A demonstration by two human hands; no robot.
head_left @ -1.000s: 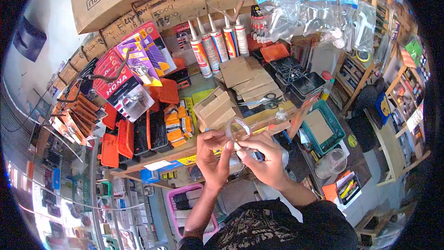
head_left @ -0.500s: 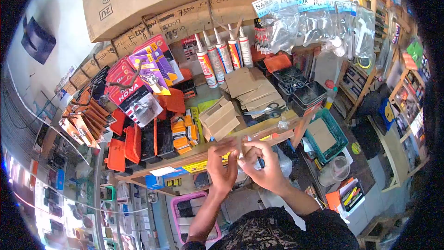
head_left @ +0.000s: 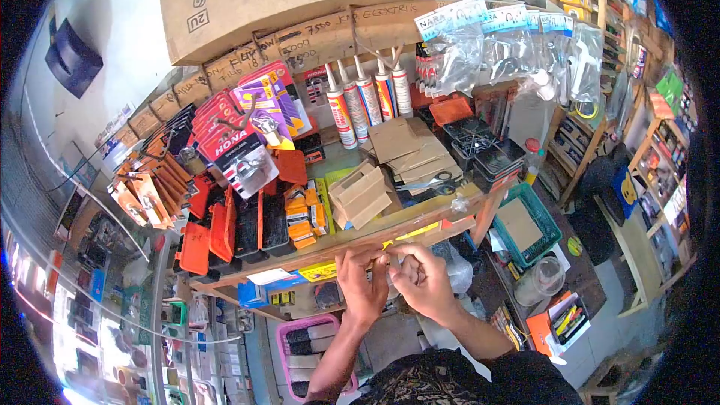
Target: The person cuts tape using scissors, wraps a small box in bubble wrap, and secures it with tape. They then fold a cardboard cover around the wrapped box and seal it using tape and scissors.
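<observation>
My left hand (head_left: 361,285) and my right hand (head_left: 424,283) meet in front of the wooden shelf's front edge. Fingers of both are bent, the tips pinched close together. A small pale piece (head_left: 393,259) shows between them, too small and covered to name. Just beyond my hands stands a small open cardboard box (head_left: 360,196). To its right lie flat cardboard pieces (head_left: 412,148), with dark-handled scissors (head_left: 442,177) at their near edge.
Upright sealant tubes (head_left: 369,101) line the back. Orange-lidded black bins (head_left: 247,217) and small orange boxes (head_left: 304,214) fill the left. Bagged taps (head_left: 510,52) hang at right. Below are a green basket (head_left: 551,244) and a pink basket (head_left: 283,356).
The camera view has shifted slightly. Both hands stay together but sit a little lower, and the pale piece that stood up between the fingers is now more covered.
</observation>
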